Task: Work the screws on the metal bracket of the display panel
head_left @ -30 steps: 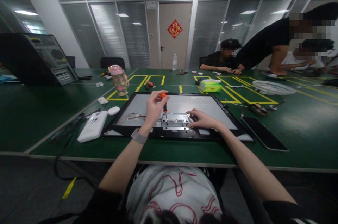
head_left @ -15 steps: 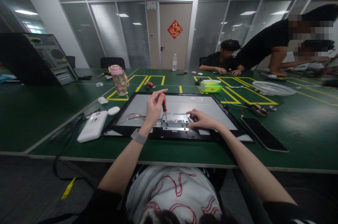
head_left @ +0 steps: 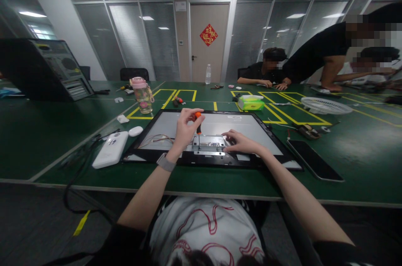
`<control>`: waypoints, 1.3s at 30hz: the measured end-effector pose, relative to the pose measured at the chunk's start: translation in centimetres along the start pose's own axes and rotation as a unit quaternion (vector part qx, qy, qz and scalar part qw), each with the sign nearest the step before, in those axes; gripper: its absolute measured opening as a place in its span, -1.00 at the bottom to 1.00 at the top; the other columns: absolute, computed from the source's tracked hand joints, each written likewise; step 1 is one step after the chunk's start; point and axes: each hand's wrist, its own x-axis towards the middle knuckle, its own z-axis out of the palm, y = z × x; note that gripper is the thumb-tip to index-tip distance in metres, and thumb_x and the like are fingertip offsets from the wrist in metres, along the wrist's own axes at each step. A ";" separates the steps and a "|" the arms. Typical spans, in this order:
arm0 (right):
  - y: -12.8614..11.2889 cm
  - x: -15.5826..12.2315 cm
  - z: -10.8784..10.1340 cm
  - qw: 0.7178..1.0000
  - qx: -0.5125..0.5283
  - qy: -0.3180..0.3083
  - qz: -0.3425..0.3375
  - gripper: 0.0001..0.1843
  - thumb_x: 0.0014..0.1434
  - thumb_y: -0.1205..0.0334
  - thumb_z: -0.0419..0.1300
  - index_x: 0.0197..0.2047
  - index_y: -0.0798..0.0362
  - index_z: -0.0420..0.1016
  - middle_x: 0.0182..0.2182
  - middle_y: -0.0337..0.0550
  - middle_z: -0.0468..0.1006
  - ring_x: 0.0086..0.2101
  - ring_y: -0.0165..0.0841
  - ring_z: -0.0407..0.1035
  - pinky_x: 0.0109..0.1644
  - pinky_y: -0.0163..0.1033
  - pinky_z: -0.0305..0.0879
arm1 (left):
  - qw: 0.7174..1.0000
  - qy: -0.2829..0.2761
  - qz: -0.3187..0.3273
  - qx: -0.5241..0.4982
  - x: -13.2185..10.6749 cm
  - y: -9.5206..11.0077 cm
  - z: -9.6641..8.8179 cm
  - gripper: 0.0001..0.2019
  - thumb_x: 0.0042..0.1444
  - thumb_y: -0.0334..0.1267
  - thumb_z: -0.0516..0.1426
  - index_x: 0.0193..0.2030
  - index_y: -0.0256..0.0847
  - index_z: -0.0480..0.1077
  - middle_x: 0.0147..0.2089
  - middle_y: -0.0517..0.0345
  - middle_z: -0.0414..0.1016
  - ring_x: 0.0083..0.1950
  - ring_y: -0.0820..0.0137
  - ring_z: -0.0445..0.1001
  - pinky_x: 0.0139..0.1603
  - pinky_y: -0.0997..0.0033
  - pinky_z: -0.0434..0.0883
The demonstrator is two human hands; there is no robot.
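Note:
My left hand (head_left: 186, 129), with a grey watch band at the wrist, pinches the orange and black handle of a screwdriver (head_left: 198, 127). The shaft points straight down, its tip at the left end of a silver metal bracket (head_left: 209, 142). This bracket lies on the back of a flat display panel (head_left: 216, 124) with a black frame. At the bracket's right end, my right hand (head_left: 240, 141) holds it with thumb and fingers on either side. Thin cables (head_left: 153, 138) run across the panel left of the bracket.
A white power bank (head_left: 110, 151) and a pink-lidded bottle (head_left: 142, 94) stand left of the panel. On the right are a phone (head_left: 314, 159), a tissue pack (head_left: 250, 102) and a white fan grille (head_left: 326, 106). A computer case (head_left: 47, 69) stands far left. Other people (head_left: 314, 54) work across the table.
My left fingers have shifted around the screwdriver handle, whose orange end now shows between them, and the handle stands more upright. My right hand has stayed in place.

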 end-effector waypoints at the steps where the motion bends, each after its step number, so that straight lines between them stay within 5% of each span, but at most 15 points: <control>1: 0.0 0.0 0.0 1.000 0.001 -0.001 0.000 -0.25 -0.04 -0.18 0.27 0.15 0.04 0.34 -0.13 -0.07 0.34 -0.14 -0.19 0.34 0.01 -0.10 0.28 | 1.000 0.003 0.007 0.001 0.0 0.1 0.0 -0.85 0.12 -0.23 0.17 -0.20 -0.16 0.51 -0.20 0.10 0.43 -0.22 0.45 0.44 -0.18 0.45 0.40; 5: 0.1 0.0 0.0 1.000 0.004 -0.005 0.005 -0.23 -0.04 -0.20 0.27 0.15 0.04 0.34 -0.12 -0.06 0.33 -0.11 -0.18 0.33 0.02 -0.10 0.28 | 1.000 -0.006 0.004 -0.020 0.0 0.4 -0.1 -0.77 0.24 -0.23 0.03 -0.18 -0.18 0.50 -0.27 0.09 0.47 -0.24 0.43 0.46 -0.13 0.39 0.40; 14: 0.3 0.1 0.0 1.000 0.007 -0.004 0.004 -0.25 -0.05 -0.18 0.29 0.15 0.02 0.35 -0.12 -0.07 0.34 -0.13 -0.19 0.34 0.02 -0.10 0.29 | 0.998 0.057 0.001 0.008 0.1 0.2 -0.1 -0.86 0.00 -0.29 0.25 -0.29 -0.22 0.43 -0.26 0.16 0.38 -0.29 0.49 0.40 -0.24 0.49 0.39; 21: 0.2 0.0 0.0 1.000 0.014 -0.005 0.004 -0.26 -0.05 -0.18 0.28 0.15 0.01 0.34 -0.11 -0.06 0.33 -0.11 -0.18 0.33 0.04 -0.10 0.29 | 0.997 0.015 -0.037 -0.066 0.1 0.3 0.0 -0.80 0.21 -0.23 0.01 -0.22 -0.21 0.44 -0.33 0.13 0.45 -0.31 0.44 0.44 -0.24 0.42 0.40; 26: 0.2 0.0 0.0 1.000 0.012 -0.006 0.004 -0.24 -0.05 -0.18 0.28 0.15 0.05 0.35 -0.11 -0.05 0.34 -0.11 -0.18 0.34 0.04 -0.10 0.29 | 1.000 0.023 -0.001 -0.002 0.0 0.4 -0.1 -0.85 0.10 -0.18 0.17 -0.28 -0.19 0.50 -0.24 0.10 0.44 -0.21 0.42 0.43 -0.24 0.47 0.39; 31: 0.3 0.1 0.0 1.000 0.019 -0.001 0.002 -0.25 -0.06 -0.17 0.29 0.14 0.03 0.35 -0.10 -0.05 0.34 -0.13 -0.19 0.35 0.01 -0.11 0.30 | 0.999 0.010 -0.029 -0.034 0.0 0.4 -0.1 -0.74 0.25 -0.15 0.01 -0.16 -0.21 0.48 -0.31 0.11 0.47 -0.26 0.42 0.44 -0.20 0.42 0.39; 35: 0.4 0.1 0.1 1.000 0.018 -0.002 0.001 -0.25 -0.06 -0.17 0.30 0.13 0.04 0.36 -0.12 -0.06 0.34 -0.13 -0.19 0.35 0.02 -0.09 0.30 | 1.000 0.023 -0.006 0.000 0.0 0.5 -0.1 -0.82 0.15 -0.16 0.14 -0.27 -0.19 0.51 -0.25 0.09 0.42 -0.21 0.42 0.42 -0.21 0.46 0.38; 39: 0.3 0.1 0.0 1.000 0.016 -0.005 0.003 -0.26 -0.05 -0.18 0.29 0.14 0.02 0.36 -0.11 -0.06 0.34 -0.12 -0.18 0.34 0.02 -0.10 0.29 | 1.000 0.013 -0.028 -0.006 0.0 0.4 -0.1 -0.78 0.22 -0.17 0.07 -0.15 -0.18 0.49 -0.30 0.12 0.45 -0.30 0.45 0.42 -0.23 0.45 0.38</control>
